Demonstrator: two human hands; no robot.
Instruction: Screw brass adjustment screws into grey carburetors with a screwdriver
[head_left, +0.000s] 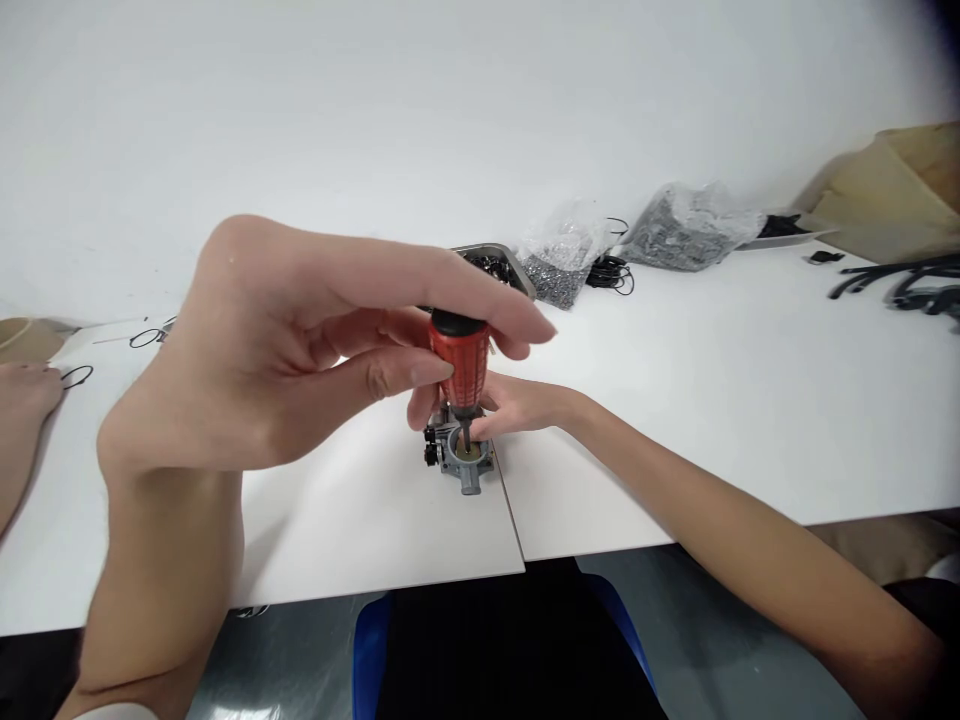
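Note:
My left hand (300, 340) is closed around the red handle of a screwdriver (461, 365), the index finger lying over its black end cap. The screwdriver stands upright, its tip down inside the round bore of a grey metal carburetor (469, 478), at a brass-coloured disc. Black parts stick out on the carburetor's left side. Behind and to the right of the carburetor, my right hand (517, 402) grips it against the white table; some of its fingers are hidden by the screwdriver and my left hand.
A metal tray of small dark parts (517, 270) stands behind my hands. Farther right are clear bags of small parts (686, 230), a coil of black cable (609, 272), black hoses (915, 285) and a brown sack (892, 185). Another person's hand (28, 400) rests at the left.

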